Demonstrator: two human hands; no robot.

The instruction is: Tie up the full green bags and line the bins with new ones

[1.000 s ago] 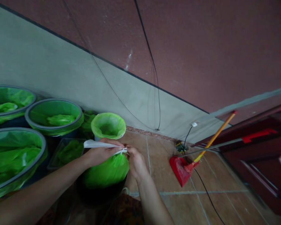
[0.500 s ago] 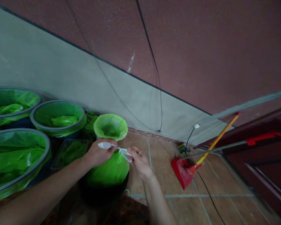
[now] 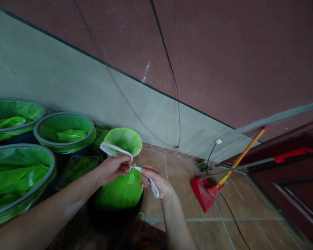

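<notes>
A full green trash bag (image 3: 120, 191) sits in a dark bin (image 3: 112, 217) right in front of me, its neck gathered at the top. White drawstrings (image 3: 111, 148) come out of that neck. My left hand (image 3: 113, 168) pinches one string, which loops up and to the left. My right hand (image 3: 156, 182) grips the other string, which trails down over its knuckles. Both hands are close together just above the bag.
Several bins lined with green bags (image 3: 65, 130) stand to the left along the grey wall. A smaller lined bin (image 3: 123, 139) stands behind the bag. A red dustpan (image 3: 202, 191) with a yellow handle leans at right; black cables (image 3: 232, 217) cross the tiled floor.
Both hands have shifted their hold on the white strings. The left string now loops higher, and the right hand has closed around its string and pulled it down to the right.
</notes>
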